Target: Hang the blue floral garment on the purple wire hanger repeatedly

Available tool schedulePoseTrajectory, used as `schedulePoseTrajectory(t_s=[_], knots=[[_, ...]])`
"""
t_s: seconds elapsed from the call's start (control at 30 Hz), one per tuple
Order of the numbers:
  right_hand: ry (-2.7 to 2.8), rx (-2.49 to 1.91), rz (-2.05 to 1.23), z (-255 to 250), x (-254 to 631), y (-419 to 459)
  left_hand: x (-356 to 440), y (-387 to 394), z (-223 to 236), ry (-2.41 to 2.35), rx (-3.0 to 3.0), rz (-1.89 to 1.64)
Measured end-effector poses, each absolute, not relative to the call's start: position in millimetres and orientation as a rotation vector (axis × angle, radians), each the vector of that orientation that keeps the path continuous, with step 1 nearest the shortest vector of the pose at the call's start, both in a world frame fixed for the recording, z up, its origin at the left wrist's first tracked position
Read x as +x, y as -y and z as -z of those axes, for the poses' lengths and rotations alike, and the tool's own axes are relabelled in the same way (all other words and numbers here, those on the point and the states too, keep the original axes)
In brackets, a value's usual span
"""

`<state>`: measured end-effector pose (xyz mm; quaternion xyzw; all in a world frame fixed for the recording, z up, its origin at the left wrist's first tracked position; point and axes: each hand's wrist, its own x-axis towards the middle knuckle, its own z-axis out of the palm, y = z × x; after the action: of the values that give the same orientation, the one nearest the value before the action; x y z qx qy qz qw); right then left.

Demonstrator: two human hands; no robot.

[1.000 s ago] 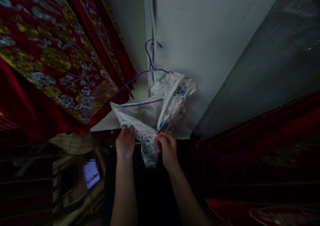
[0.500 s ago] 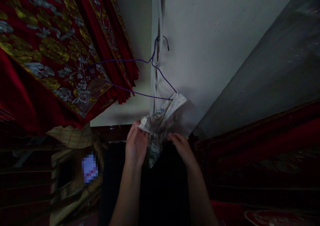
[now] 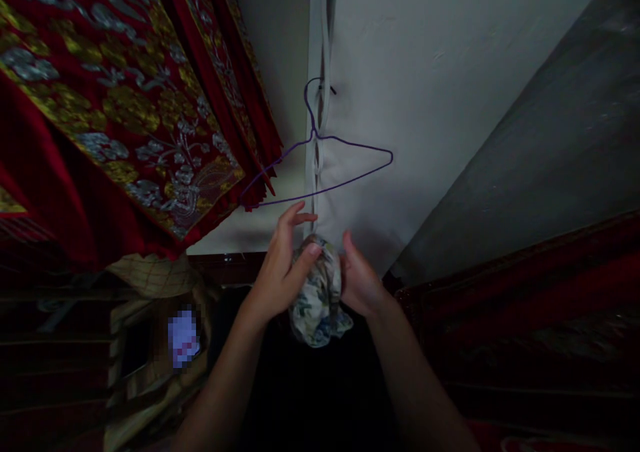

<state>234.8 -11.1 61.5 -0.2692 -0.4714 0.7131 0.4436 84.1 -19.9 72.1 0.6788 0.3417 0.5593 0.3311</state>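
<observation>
While the purple wire hanger (image 3: pixel 314 133) is hanging bare against the pale wall (image 3: pixel 410 72), the flowered cloth (image 3: pixel 316 295) is resting in a crumpled bundle between the person's two hands, below the hanger and clear of it. The left hand (image 3: pixel 280 280) is gripping the bundle near its top, its thumb lying across the folds, while two of its fingers are pointing straight up and away from the cloth, close under the hanger's lower bar. The right hand (image 3: pixel 363 282) is cupping the bundle's other side with its thumb raised; its fingers are passing out of sight behind the cloth, and in this dim light one cannot tell whether they are gripping or only touching. The embroidered red drapery (image 3: pixel 130 112) is hanging to the left, overlapped by one end of the hanger, and a lit screen (image 3: pixel 183 337) is glowing lower down. The step in hand is apparently the gathering of the cloth, free of its hanger; the next move is calling for a surer hold from both hands, with the loose lower folds being kept together.
</observation>
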Motion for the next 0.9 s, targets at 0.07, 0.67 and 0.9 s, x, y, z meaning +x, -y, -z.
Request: schedulePoseTrajectory(t_s=[0.07, 0.67, 0.9], knots=[[1.361, -0.614, -1.845, -70.9, 238.4, 9.8, 65.5, 10.4, -63.9, -0.825, 1.769, -1.214], [1.474, -1.077, -0.848, -44.3, 239.1, -134.7, -4.8, 26.9, -72.9, -1.260, 1.940, -1.243], [1.634, -1.252, -0.597, -45.7, 273.2, -129.5, -30.1, 16.1, -42.8, -1.350, 1.909, -0.939]])
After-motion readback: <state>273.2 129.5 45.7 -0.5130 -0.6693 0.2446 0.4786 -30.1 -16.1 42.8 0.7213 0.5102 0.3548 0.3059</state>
